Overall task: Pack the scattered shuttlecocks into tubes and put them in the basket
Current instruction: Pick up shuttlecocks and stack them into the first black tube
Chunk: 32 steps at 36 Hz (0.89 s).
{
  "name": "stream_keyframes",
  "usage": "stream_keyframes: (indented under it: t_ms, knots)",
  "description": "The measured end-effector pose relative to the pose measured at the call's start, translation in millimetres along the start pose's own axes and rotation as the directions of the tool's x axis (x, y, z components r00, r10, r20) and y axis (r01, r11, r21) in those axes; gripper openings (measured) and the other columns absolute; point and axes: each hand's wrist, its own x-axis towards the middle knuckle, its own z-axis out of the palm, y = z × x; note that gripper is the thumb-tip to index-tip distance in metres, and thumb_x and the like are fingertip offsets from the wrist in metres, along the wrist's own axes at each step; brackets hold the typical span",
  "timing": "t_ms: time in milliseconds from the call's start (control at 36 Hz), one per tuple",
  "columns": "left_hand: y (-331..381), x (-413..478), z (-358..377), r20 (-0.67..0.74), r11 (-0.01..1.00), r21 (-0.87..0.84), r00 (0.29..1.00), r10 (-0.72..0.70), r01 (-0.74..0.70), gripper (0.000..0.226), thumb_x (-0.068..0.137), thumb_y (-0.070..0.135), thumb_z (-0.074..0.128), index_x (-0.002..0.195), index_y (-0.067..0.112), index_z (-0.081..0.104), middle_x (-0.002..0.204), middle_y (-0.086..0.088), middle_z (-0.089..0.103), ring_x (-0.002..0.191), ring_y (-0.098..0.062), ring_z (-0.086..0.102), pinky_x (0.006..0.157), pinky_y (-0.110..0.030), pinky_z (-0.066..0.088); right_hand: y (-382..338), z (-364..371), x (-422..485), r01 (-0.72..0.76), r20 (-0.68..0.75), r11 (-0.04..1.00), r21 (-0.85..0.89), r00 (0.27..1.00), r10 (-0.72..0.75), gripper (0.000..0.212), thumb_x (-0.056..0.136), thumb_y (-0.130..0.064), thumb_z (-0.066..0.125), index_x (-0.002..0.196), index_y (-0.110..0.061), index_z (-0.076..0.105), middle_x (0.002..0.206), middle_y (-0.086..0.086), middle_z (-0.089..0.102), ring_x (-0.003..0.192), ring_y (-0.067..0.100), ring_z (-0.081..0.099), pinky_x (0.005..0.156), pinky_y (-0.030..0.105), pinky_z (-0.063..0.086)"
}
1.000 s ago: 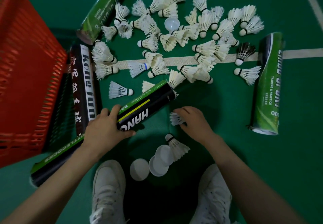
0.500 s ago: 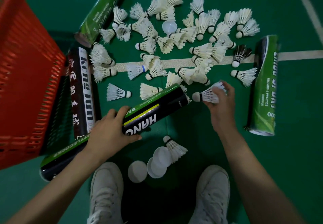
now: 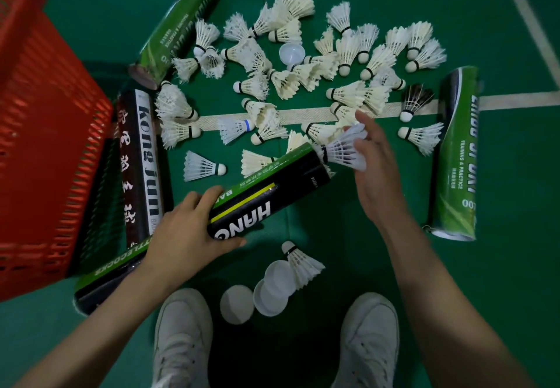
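My left hand [image 3: 189,233] grips a black and green tube [image 3: 266,193] lying slanted on the green floor, its open mouth up and to the right. A white shuttlecock [image 3: 342,149] sits cork-first in that mouth. My right hand [image 3: 375,169] has its fingers against the shuttlecock's skirt, palm to the left, fingers fairly straight. Several white shuttlecocks [image 3: 303,75] lie scattered beyond the tube, one of them black-feathered [image 3: 413,101]. A red basket [image 3: 45,133] stands at the left.
A black "Kong Jun" tube [image 3: 142,163] lies beside the basket. Two green tubes lie at the top left [image 3: 178,24] and the right [image 3: 457,157]. Three white caps [image 3: 266,290] and one shuttlecock [image 3: 300,263] lie between my white shoes. A further cap [image 3: 292,52] sits among the shuttlecocks.
My right hand reached up right, picked up a white shuttlecock and brought it to the tube's mouth, where its cork now sits inside. My left hand kept its hold on the tube.
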Motion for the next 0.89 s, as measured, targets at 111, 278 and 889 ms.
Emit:
stream_keyframes:
  t_ms: [111,278,889]
  knots:
    - [-0.5,2.7,0.0,0.006,1.0,-0.007,1.0,0.0,0.0,0.093,0.063,0.062,0.074,0.139,0.026,0.034,0.115,-0.003,0.052,0.103,-0.028,0.056,0.082,-0.039,0.047,-1.4,-3.8,4.4,-0.019,0.013,1.0,-0.015,1.0,0.02,0.04,0.092,-0.003,0.042,0.12,-0.024,0.06,0.13,0.008,0.055,0.103,0.016,0.058,0.086,0.027,0.05]
    - [2.7,8.9,-1.5,-0.004,1.0,-0.012,1.0,-0.004,0.004,0.093,0.063,0.063,0.074,0.139,0.029,0.033,0.114,-0.002,0.051,0.103,-0.028,0.055,0.082,-0.037,0.044,-3.3,1.8,12.5,-0.034,0.181,0.977,-0.212,0.981,0.074,0.031,0.091,-0.026,0.044,0.113,-0.034,0.064,0.129,0.003,0.059,0.112,0.018,0.059,0.097,0.033,0.047]
    - [-9.0,41.1,-0.9,0.026,0.985,-0.001,0.985,-0.171,0.171,0.095,0.065,0.068,0.068,0.141,0.028,0.027,0.123,-0.005,0.049,0.111,-0.028,0.053,0.084,-0.039,0.046,31.5,29.8,50.9,0.017,0.011,0.787,-0.617,1.0,-0.013,0.046,0.099,-0.037,0.043,0.141,-0.019,0.041,0.142,0.004,0.041,0.13,0.017,0.037,0.105,0.028,0.028]
